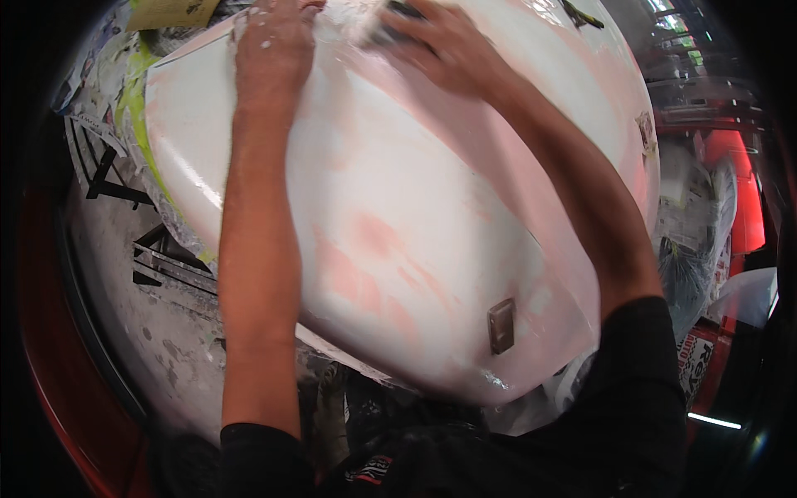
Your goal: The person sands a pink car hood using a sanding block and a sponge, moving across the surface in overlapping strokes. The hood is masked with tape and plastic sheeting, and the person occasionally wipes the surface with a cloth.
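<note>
A large curved panel (365, 216), white with worn pink patches, spreads out in front of me and looks like a car body part. At its far side my right hand (444, 50) is closed around a dark block (404, 10), like a sanding block; both are blurred by motion. My left hand (276, 50), specked with white, rests at the far left of the panel, its fingers mostly cut off by the upper edge of the picture. A second small block (501, 326), brownish grey, lies on the near right part of the panel.
Yellow-green tape (137, 112) and masking paper line the panel's left edge, near a tan sheet (172, 12). Black metal stand parts (116, 178) stick out below. A dark red glossy surface (70, 398) borders the left. Plastic-covered items (693, 207) stand at the right.
</note>
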A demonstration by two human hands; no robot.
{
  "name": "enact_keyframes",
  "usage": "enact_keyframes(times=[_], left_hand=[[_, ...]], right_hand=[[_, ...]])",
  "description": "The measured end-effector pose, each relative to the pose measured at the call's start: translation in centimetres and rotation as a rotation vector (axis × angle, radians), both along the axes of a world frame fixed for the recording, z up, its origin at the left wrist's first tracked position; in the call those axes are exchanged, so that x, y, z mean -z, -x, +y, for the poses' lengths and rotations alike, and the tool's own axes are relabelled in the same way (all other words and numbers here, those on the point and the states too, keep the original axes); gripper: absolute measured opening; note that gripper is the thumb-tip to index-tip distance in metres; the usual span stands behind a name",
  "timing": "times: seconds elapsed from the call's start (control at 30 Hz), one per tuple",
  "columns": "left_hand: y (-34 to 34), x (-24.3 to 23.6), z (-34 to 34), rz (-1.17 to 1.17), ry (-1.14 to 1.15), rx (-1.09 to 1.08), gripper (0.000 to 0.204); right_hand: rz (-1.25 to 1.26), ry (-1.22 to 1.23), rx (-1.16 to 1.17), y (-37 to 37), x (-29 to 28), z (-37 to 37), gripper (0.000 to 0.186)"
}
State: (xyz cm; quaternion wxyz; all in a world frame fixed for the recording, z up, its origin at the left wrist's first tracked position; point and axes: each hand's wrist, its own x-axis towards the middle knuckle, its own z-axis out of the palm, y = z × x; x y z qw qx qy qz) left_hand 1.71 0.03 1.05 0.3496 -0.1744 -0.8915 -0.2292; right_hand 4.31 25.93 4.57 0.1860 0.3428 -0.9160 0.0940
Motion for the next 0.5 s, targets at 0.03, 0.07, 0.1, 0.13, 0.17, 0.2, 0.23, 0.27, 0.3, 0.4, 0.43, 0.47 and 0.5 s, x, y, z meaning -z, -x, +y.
enact_keyframes(times=[0.03,0.07,0.1,0.13,0.17,0.2,0.23,0.27,0.3,0.4,0.43,0.47,0.5], left_hand=[[0.1,-0.5,-0.4,0.028,-0.021,-0.002,0.019],[0.0,-0.6,-1.0,0.044,-0.045,-0.005,0.018],[-0.1,-0.3,-0.9,0.053,-0.073,0.012,0.018],[-0.6,-0.2,-0.7,0.025,-0.088,0.018,0.018],[-1.2,-0.2,-0.9,0.003,-0.093,0.011,0.018],[-1.3,-0.3,-1.5,-0.011,-0.095,-0.004,0.019],[-0.5,0.1,-2.3,-0.007,-0.041,-0.014,0.02],[0.9,1.1,-2.3,-0.003,-0.017,-0.005,0.022],[2.1,1.7,-2.0,0.005,0.011,0.006,0.024],[1.5,1.5,-0.2,-0.073,0.053,0.048,0.028],[1.5,1.3,-0.3,-0.077,0.063,0.068,0.029],[1.6,0.4,-1.6,-0.077,0.082,0.039,0.029],[1.8,0.4,-2.2,-0.084,0.099,0.023,0.029]], right_hand=[[0.018,0.021,0.039,3.7,-0.4,-3.1,0.041],[0.111,-0.197,-0.15,3.4,-0.9,-2.6,0.043],[-0.018,-0.117,-0.091,1.8,-0.2,-1.2,0.041],[-0.141,-0.04,-0.025,-0.8,0.4,0.3,0.043],[-0.176,-0.007,0.002,-4.3,0.9,2.1,0.045],[-0.207,0.031,0.027,-7.8,1.3,3.9,0.048],[-0.155,0.014,0.026,-13.0,1.4,6.9,0.048],[-0.219,-0.059,0.137,-18.3,1.4,11.0,0.051],[-0.274,-0.04,0.216,-23.3,1.1,13.3,0.054],[-0.297,-0.064,0.33,-28.2,1.4,16.1,0.054],[-0.278,-0.053,0.335,-27.3,2.3,16.0,0.053],[-0.218,-0.024,0.28,-23.3,2.7,14.4,0.052],[-0.149,0.038,0.208,-17.4,3.5,11.4,0.05]])
